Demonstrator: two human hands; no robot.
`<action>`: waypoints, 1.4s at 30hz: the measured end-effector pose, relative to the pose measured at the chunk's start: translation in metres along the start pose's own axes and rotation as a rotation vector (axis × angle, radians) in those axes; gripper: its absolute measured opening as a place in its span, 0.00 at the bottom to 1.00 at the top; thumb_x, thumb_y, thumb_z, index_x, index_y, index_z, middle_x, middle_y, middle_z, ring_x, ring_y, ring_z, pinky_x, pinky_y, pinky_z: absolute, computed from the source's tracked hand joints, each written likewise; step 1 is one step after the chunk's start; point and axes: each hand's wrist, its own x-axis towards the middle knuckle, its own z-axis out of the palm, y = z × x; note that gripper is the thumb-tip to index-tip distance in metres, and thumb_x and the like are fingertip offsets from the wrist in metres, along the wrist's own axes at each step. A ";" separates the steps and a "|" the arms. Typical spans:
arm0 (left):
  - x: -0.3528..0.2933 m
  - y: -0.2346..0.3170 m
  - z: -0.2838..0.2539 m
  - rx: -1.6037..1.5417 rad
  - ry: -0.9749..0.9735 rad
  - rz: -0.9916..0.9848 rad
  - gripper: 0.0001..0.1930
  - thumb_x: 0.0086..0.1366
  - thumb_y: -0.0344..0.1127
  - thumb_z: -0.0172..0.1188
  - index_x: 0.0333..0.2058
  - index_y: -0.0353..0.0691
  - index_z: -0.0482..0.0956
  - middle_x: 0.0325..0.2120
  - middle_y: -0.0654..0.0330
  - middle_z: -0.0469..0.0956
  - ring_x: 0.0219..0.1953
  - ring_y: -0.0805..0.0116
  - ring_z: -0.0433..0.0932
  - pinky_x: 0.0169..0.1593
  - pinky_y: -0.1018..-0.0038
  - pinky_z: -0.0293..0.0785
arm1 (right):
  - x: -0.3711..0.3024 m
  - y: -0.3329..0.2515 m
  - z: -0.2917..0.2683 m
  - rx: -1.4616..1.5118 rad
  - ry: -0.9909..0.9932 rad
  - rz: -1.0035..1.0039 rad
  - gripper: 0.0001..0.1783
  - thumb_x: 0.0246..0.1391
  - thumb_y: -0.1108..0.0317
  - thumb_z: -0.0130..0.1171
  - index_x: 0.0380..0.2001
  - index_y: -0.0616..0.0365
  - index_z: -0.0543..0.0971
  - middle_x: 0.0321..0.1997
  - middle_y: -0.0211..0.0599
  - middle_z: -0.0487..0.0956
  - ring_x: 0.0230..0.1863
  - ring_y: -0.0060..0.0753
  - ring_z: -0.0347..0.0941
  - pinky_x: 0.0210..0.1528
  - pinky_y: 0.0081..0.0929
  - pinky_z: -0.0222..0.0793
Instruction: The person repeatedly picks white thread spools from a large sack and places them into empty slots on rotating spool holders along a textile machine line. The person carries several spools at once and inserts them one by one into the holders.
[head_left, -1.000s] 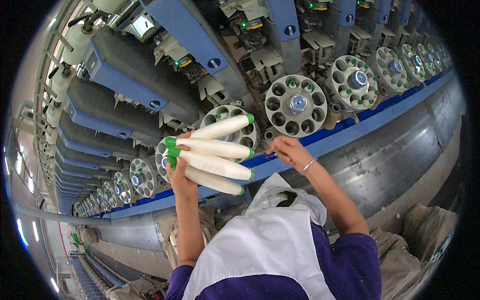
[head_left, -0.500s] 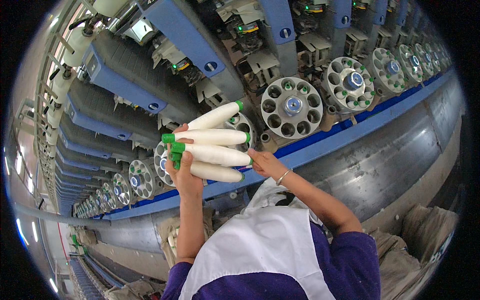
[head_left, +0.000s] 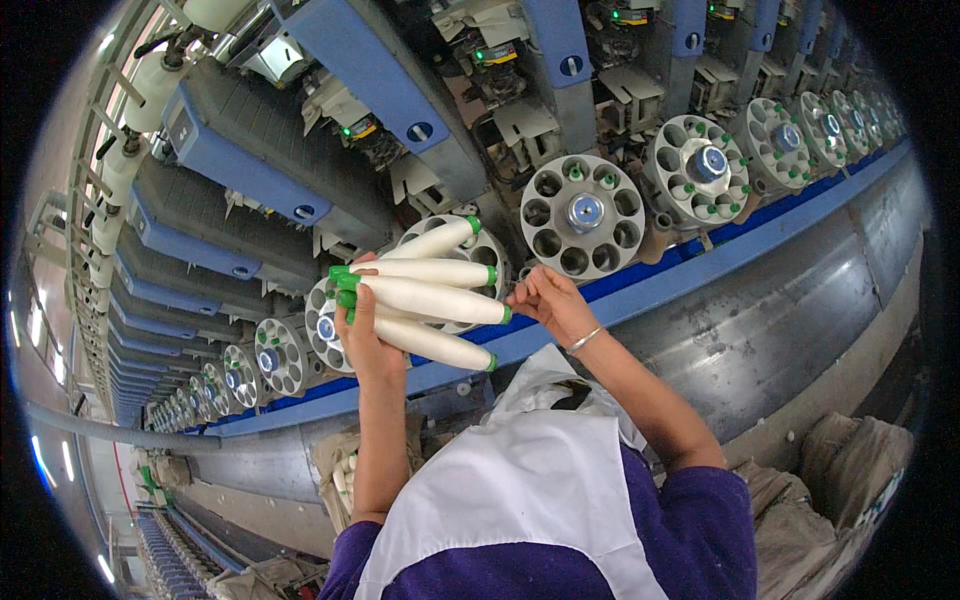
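Note:
My left hand [head_left: 375, 345] is closed round the green ends of several white yarn bobbins [head_left: 435, 297], which fan out to the right. Thumb and fingers press their bases together. My right hand [head_left: 560, 305], with a bangle at the wrist, is at the green tip of one of the middle bobbins. Its fingers are pinched; any thread between them is too fine to make out. Behind the bobbins, and partly hidden by them, is a round magazine with holes. Another round grey magazine [head_left: 607, 212] with a blue hub stands just beyond my right hand, small green-tipped bobbins in two of its holes.
A long row of blue-and-grey winding units [head_left: 375, 80] runs along the far side, each with a round magazine. A blue rail [head_left: 660, 290] and a metal panel [head_left: 760, 310] run in front. Brown sacks [head_left: 850, 465] lie at lower right, and another sack holding bobbins is below my left forearm.
The bobbins in my left hand have shifted and spread, the lowest tilting further down. My right hand has risen slightly and moved right, its fingers curling more.

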 end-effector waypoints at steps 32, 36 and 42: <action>0.012 -0.024 -0.016 -0.173 0.169 -0.234 0.22 0.62 0.47 0.57 0.47 0.35 0.71 0.47 0.52 0.72 0.51 0.56 0.70 0.57 0.56 0.67 | 0.008 0.015 -0.036 -0.771 0.118 -0.098 0.14 0.64 0.62 0.45 0.28 0.60 0.70 0.33 0.32 0.73 0.34 0.26 0.72 0.41 0.23 0.71; 0.014 -0.032 -0.015 -0.198 0.193 -0.309 0.20 0.64 0.47 0.55 0.46 0.36 0.71 0.47 0.53 0.73 0.52 0.56 0.70 0.57 0.57 0.67 | 0.006 0.010 -0.027 -0.100 -0.014 -0.014 0.14 0.65 0.60 0.44 0.27 0.55 0.67 0.31 0.31 0.73 0.45 0.32 0.76 0.50 0.33 0.74; 0.017 -0.043 -0.016 -0.229 0.277 -0.393 0.20 0.65 0.48 0.53 0.46 0.38 0.72 0.47 0.54 0.73 0.52 0.57 0.70 0.57 0.57 0.66 | 0.002 0.009 -0.029 -0.205 0.089 0.046 0.14 0.65 0.60 0.43 0.26 0.55 0.67 0.29 0.29 0.74 0.39 0.27 0.76 0.47 0.30 0.74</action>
